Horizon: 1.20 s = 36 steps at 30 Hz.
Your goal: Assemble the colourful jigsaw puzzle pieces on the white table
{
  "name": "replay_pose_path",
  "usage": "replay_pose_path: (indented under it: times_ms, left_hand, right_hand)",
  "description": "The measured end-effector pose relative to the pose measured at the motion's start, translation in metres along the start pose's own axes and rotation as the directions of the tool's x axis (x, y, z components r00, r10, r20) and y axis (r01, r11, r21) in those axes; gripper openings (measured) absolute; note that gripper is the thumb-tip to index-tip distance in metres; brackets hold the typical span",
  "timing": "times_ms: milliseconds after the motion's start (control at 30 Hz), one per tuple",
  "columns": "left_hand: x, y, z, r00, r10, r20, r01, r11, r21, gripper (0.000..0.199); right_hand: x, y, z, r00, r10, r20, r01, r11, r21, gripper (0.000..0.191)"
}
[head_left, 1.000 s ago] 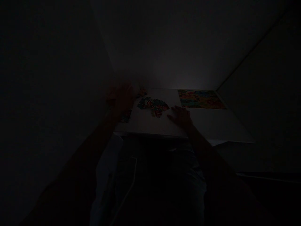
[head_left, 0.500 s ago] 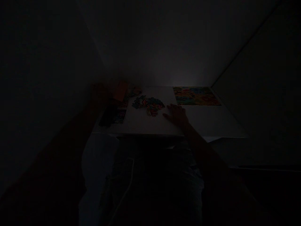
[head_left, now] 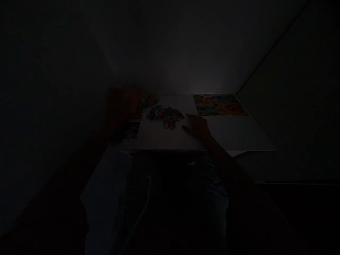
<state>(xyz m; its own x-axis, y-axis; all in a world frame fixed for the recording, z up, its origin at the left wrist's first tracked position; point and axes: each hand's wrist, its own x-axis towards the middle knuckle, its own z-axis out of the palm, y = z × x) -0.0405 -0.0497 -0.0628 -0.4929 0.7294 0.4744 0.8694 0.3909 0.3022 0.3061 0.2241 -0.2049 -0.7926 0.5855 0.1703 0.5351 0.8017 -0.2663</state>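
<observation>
The picture is very dark. My right hand (head_left: 198, 126) lies on the white table (head_left: 164, 141) with its fingers spread, holding nothing. Just left of its fingertips is a loose pile of colourful puzzle pieces (head_left: 170, 116). My left hand (head_left: 115, 106) is at the table's far left, dim and blurred, beside an orange flat thing (head_left: 135, 101). Whether its fingers grip that thing cannot be made out.
A colourful animal picture sheet (head_left: 219, 105) lies at the back right of the table, against the wall (head_left: 186, 53). At the left lie a dark picture card (head_left: 132, 130) and more pieces (head_left: 148, 100). A pale cord (head_left: 149, 191) hangs over my lap.
My left hand has moved to the right, closer to the orange thing, and covers part of it. My right hand stays by the pile. The whole view has shifted slightly.
</observation>
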Motion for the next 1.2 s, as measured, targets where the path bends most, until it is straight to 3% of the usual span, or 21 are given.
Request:
replay_pose_path:
  times_ms: [100,200,300,400,467,633,767,867,1000,1200]
  left_hand:
    - [-0.039,0.046,0.06,0.981,0.138,0.139,-0.135,0.99,-0.032,0.049]
    - [-0.067,0.089,0.114,0.884,0.308,0.351,-0.293,0.951,-0.095,0.069]
    - [-0.079,0.108,0.139,0.851,0.287,0.44,-0.281,0.956,-0.081,0.082]
    - [-0.089,0.096,0.137,0.846,0.284,0.451,-0.278,0.957,-0.08,0.08]
    - [-0.099,0.08,0.13,0.852,0.288,0.438,-0.272,0.957,-0.1,0.069]
    - [-0.122,0.052,0.117,0.895,0.251,0.369,-0.217,0.967,-0.132,0.049]
    - [-0.126,0.051,0.113,0.896,0.259,0.36,-0.229,0.966,-0.123,0.052]
    - [-0.122,0.053,0.112,0.891,0.24,0.386,-0.216,0.971,-0.105,0.058]
    - [-0.119,0.059,0.117,0.928,0.136,0.346,-0.122,0.991,-0.064,0.052]
    - [-0.119,0.069,0.12,0.962,0.022,0.272,-0.015,0.999,-0.028,0.06]
  right_hand:
    - [-0.001,0.0,-0.002,0.998,-0.053,-0.023,0.054,0.998,0.037,0.1]
    - [-0.001,0.001,-0.004,0.995,-0.101,-0.024,0.102,0.994,0.04,0.098]
    - [0.0,0.001,-0.004,0.995,-0.095,-0.017,0.095,0.995,0.022,0.094]
    - [0.001,0.001,-0.003,0.996,-0.09,-0.023,0.091,0.995,0.034,0.093]
    - [0.002,0.002,-0.002,0.996,-0.087,-0.025,0.088,0.995,0.053,0.091]
    - [0.002,0.005,0.0,0.996,-0.086,-0.004,0.086,0.995,0.05,0.082]
    - [0.003,0.007,0.002,0.994,-0.11,-0.006,0.111,0.994,0.011,0.08]
    - [0.003,0.006,0.001,0.98,-0.198,0.016,0.199,0.98,-0.016,0.083]
    - [0.002,0.004,-0.004,0.949,-0.308,0.066,0.31,0.95,-0.031,0.082]
    - [0.01,-0.006,-0.01,0.973,-0.226,0.056,0.226,0.974,0.002,0.095]
